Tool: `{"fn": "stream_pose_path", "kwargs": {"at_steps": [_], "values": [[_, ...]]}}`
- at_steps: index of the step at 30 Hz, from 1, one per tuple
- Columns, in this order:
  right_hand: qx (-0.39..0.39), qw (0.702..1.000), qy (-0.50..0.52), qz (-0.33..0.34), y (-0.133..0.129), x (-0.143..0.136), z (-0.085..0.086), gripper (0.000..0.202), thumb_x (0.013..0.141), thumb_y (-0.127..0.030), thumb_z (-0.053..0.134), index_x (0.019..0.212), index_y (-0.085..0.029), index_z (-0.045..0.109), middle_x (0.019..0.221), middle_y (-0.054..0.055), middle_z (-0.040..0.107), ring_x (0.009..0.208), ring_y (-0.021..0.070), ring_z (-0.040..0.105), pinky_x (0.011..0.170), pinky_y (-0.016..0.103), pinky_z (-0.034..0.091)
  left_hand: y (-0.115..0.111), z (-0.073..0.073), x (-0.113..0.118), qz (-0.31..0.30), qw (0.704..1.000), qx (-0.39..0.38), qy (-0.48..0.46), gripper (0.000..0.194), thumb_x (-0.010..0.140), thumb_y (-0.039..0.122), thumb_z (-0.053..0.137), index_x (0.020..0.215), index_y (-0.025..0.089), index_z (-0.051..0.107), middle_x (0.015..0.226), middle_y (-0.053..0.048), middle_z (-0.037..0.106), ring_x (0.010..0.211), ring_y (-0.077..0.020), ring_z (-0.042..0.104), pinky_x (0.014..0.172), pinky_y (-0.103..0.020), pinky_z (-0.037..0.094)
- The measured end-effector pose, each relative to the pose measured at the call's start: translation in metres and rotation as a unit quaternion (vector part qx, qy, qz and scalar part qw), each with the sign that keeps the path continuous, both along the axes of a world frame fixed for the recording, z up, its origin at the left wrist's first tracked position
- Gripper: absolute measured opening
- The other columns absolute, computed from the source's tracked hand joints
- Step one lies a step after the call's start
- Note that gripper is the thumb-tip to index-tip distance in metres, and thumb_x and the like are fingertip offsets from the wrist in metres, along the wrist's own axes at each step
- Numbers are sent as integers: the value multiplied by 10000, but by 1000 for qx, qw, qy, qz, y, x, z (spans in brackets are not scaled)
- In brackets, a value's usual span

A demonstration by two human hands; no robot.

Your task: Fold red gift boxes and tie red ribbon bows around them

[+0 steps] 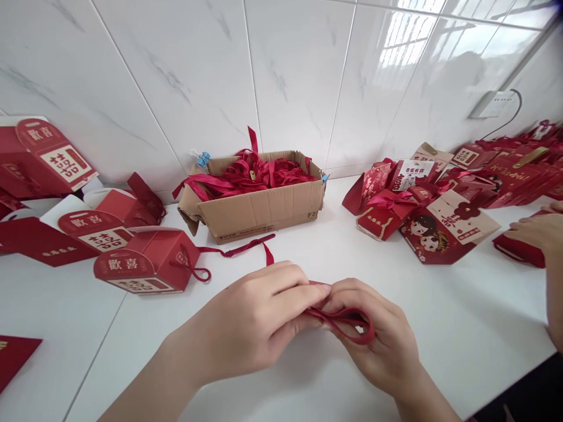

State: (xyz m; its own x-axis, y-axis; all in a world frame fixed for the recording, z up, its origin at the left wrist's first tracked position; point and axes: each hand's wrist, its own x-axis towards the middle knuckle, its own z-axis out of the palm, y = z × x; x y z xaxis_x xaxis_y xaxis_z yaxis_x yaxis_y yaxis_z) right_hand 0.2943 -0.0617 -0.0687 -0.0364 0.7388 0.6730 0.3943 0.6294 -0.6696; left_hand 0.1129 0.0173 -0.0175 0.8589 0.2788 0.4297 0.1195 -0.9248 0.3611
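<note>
A dark red ribbon (365,335) is pinched between both of my hands, low over the white table. From the left comes my left hand (268,310), its fingers closed on the ribbon near the middle. My right hand (373,328) is closed on it too, and a flattened loop sticks out across its palm. Another stretch of red ribbon (269,254) trails behind my left hand, lying on the table towards a red gift box (153,258) with a twisted cord handle. My fingers partly hide the held ribbon.
Behind my hands stands a cardboard box (264,212) full of loose red ribbons (268,173), against the tiled wall. Several red boxes (92,225) crowd the left. More gift boxes (389,211) fill the right. At the right edge another person's hand (543,231) rests on a red item (519,249).
</note>
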Motion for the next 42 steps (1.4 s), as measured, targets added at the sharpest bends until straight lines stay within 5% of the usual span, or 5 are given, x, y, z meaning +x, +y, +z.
{"fn": "stream_pose_path", "kwargs": {"at_steps": [10,18,27,32,42], "values": [[3,1000,6,16,-2,0,-3,254,783,22,590,931,-183,574,858,34,628,787,129,628,686,222,542,3,3,1,-8,996,89,-23,129,804,51,549,864,132,629,699,-42,570,635,-142,458,548,-278,423],[54,997,19,48,-5,1,1,201,838,-15,515,971,-152,579,864,81,638,823,177,642,688,301,562,-5,10,3,-36,981,169,-85,170,812,22,509,794,170,589,711,-26,665,698,-158,609,631,-297,523],[115,993,-6,25,-11,-1,13,121,931,-171,505,914,-123,615,783,98,675,793,202,680,683,339,596,-10,18,-1,-23,986,141,-85,80,880,142,561,827,171,614,719,-15,676,788,-157,650,709,-283,556],[150,987,18,-47,-16,-9,9,138,937,-175,504,890,-147,631,756,71,686,767,194,692,660,331,597,-13,19,-3,-16,987,143,-71,122,890,133,533,824,175,626,745,4,687,802,-153,657,738,-295,537],[43,997,58,2,-3,0,4,165,832,-116,627,970,-206,640,826,63,692,779,201,675,664,330,585,-1,7,6,-1,990,52,-132,51,811,159,667,838,183,632,757,-11,696,732,-140,651,695,-270,517]]}}
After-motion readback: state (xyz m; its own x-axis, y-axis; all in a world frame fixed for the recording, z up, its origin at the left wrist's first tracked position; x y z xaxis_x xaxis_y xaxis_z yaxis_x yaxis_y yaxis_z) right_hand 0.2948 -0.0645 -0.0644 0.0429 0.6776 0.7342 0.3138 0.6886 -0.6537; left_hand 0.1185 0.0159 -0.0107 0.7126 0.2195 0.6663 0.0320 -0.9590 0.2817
